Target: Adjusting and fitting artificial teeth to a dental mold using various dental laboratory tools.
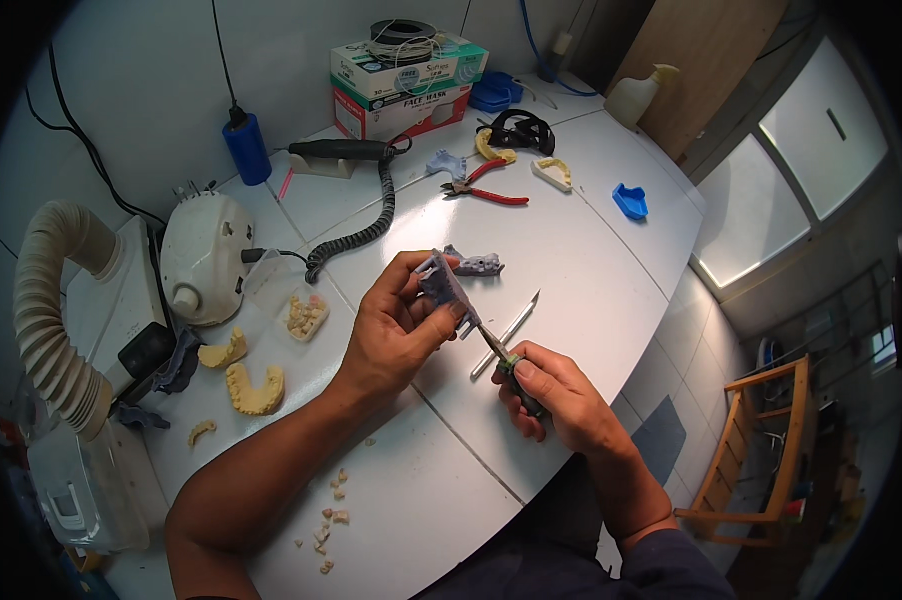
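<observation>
My left hand (pixel 399 320) grips a grey-purple dental model piece (pixel 441 285), thumb on its near side, held up above the white table. Wrapped around the handle of a slim metal-tipped hand tool (pixel 494 343) is my right hand (pixel 556 390); its grip is dark with green, and its exact kind is unclear. The tool's tip meets or nearly meets the lower end of the piece. Beyond my left fingers lies a second grey-purple piece (pixel 481 265), partly hidden. A silver craft knife (pixel 519 322) rests on the table behind the tool.
Red-handled cutters (pixel 491 195) and a blue tray (pixel 630 201) lie farther back. At left stand a white control unit (pixel 206 255), a ribbed hose (pixel 46 310), yellow plaster models (pixel 255 390) and a clear box of teeth (pixel 306 316). Loose tooth pieces (pixel 323 535) lie near my left forearm.
</observation>
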Motion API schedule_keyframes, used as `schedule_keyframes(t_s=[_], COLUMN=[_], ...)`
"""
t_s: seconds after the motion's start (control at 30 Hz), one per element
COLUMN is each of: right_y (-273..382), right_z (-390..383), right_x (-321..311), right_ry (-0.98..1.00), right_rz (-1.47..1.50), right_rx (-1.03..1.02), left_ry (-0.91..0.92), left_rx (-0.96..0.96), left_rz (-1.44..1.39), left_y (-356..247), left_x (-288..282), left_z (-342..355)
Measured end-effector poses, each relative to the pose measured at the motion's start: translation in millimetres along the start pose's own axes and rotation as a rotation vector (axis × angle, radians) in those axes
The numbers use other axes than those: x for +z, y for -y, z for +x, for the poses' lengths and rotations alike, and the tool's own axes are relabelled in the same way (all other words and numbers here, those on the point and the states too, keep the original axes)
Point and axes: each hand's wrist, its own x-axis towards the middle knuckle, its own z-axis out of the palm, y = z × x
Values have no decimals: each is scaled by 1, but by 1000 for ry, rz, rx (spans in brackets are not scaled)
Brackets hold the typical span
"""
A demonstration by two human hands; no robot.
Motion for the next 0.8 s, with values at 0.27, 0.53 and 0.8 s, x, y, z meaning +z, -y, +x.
schedule_keyframes(t_s=[0.27, 0.53, 0.8], right_y=[2, 0, 0], right_z=[-1, -2, -3], right_x=[-4, -7, -8], right_ry=[36, 78, 92], right_rz=[35, 76, 79], right_rx=[33, 38, 26], left_ry=[16, 21, 16], left_rx=[-4, -18, -1], left_rz=[17, 27, 18], left_y=[-1, -2, -3], left_x=[0, -2, 0], left_z=[0, -1, -2])
